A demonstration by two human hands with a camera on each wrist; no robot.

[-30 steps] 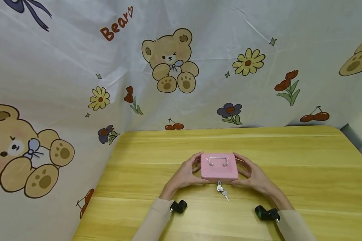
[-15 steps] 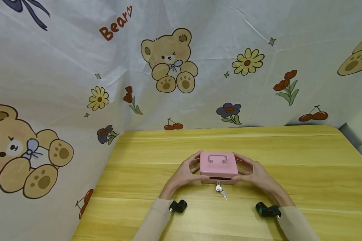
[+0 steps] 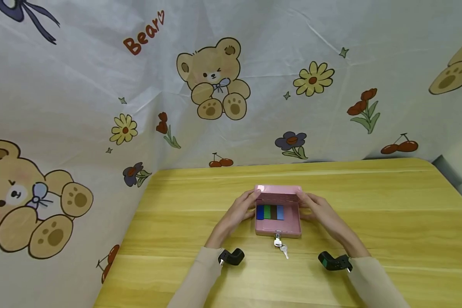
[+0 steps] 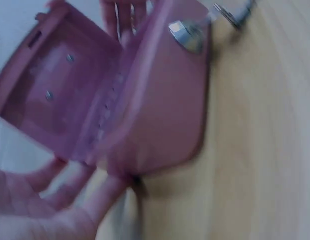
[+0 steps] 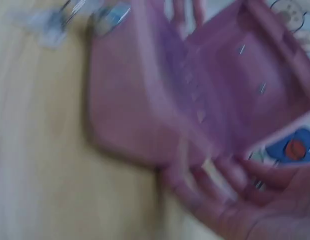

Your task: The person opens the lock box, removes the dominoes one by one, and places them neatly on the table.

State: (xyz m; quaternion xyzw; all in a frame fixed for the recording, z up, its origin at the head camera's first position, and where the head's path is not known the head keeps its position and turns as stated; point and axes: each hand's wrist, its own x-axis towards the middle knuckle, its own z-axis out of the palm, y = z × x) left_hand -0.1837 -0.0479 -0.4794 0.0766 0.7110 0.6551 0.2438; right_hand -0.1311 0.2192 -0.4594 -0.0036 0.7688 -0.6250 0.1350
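Observation:
A pink metal cash box (image 3: 259,229) sits on the table with its lid (image 3: 277,189) raised at the back. Inside, toward the rear left, lies a row of blue, green, brown and light-blue flat pieces (image 3: 270,212). Two keys (image 3: 280,244) on a ring hang from the front lock, one of them in it. My left hand (image 3: 236,214) holds the box at its left side, thumb up at the lid's edge. On the right side my right hand (image 3: 320,214) does likewise. In both wrist views the fingers lie along the box's sides and lid; these views are blurred.
The wooden table (image 3: 188,192) runs back to a white cloth (image 3: 262,141) printed with bears and flowers, which also hangs along the left side. A black wrist camera (image 3: 232,257) sits on the left wrist, and another camera (image 3: 333,261) on the right.
The lid has swung up and back from shut, past a narrow gap, and the inside now shows. Both hands have moved backward, their thumbs rising from the box's front with the lid.

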